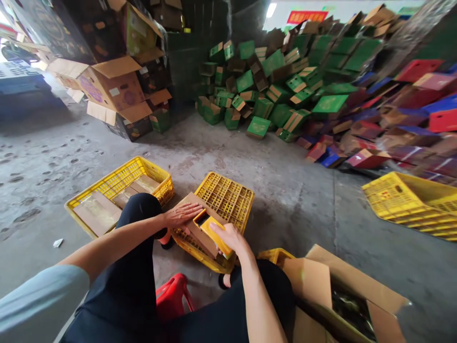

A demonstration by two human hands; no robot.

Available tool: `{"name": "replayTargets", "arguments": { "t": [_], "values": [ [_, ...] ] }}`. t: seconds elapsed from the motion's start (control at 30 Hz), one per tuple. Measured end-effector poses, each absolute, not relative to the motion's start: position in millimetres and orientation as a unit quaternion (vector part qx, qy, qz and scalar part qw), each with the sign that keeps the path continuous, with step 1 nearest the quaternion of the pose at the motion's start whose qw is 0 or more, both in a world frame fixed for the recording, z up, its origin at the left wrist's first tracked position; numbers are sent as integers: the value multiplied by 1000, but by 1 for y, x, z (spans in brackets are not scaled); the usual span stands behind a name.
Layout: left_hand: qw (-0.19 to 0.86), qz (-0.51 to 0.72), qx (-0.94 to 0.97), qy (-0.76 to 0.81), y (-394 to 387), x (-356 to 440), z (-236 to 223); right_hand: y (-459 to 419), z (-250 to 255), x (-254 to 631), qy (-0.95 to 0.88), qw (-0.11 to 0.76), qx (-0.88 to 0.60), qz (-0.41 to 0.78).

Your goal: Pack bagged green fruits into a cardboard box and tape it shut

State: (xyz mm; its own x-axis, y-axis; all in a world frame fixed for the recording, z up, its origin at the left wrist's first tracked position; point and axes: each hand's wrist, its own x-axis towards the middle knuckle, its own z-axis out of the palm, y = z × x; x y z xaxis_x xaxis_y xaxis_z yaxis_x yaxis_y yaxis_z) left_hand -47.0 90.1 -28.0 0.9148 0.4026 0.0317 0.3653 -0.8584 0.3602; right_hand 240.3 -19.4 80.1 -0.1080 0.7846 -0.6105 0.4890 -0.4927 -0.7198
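Observation:
My left hand (182, 214) lies flat on a small brown carton (200, 240), its fingers stretched out and pointing right. My right hand (228, 237) is wrapped around a yellow box-shaped tool (213, 232) that looks like a tape dispenser. The dark opening at its front end faces my left fingertips, and it rests on or just above the carton's top. Beneath the carton is an upturned yellow plastic crate (226, 193) with a perforated, ribbed surface, standing between my knees. Whether any tape runs out of the tool is too small to tell.
On the left, a yellow crate (139, 166) holds several brown cartons (98, 212). An open cardboard box (314, 281) with dark contents stands by my right knee. A red stool (173, 295) is under me. Yellow crates (410, 205) sit right; green boxes (259, 126) are heaped behind.

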Motion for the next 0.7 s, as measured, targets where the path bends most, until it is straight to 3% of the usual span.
{"name": "replayTargets", "arguments": {
  "t": [0.7],
  "values": [
    [195,65,957,203,72,-22,-23,-13,101,258,-476,98,-651,583]
  ]
}}
